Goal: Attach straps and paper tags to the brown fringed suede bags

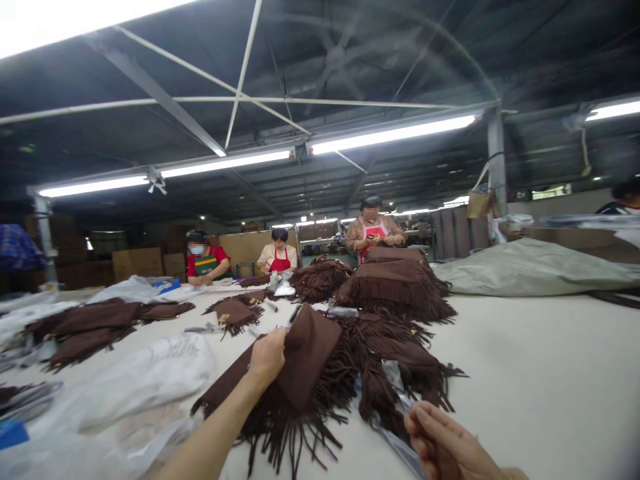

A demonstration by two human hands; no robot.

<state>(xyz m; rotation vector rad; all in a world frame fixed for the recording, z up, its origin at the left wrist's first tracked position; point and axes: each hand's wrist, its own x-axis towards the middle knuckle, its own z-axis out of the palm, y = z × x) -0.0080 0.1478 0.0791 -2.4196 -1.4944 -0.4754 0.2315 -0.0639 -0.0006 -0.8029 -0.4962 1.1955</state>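
My left hand [269, 355] is closed on the upper edge of a dark brown fringed bag [309, 353], with the fingers hidden behind the edge. The bag is tilted up and its long fringe spreads over the white table. At the lower right, my right hand [445, 440] has its thumb and fingers pinched together on a strip of clear plastic [406, 401]. Just beyond that hand, more brown fringed bags [400, 347] lie in a loose heap with bits of plastic among them.
A tall stack of brown fringed pieces [390, 287] stands farther back. White plastic bags [150, 373] and brown pieces [95, 323] cover the left side of the table [530, 373]. Grey-green sheeting [540, 267] lies at the right. Several co-workers work across the table.
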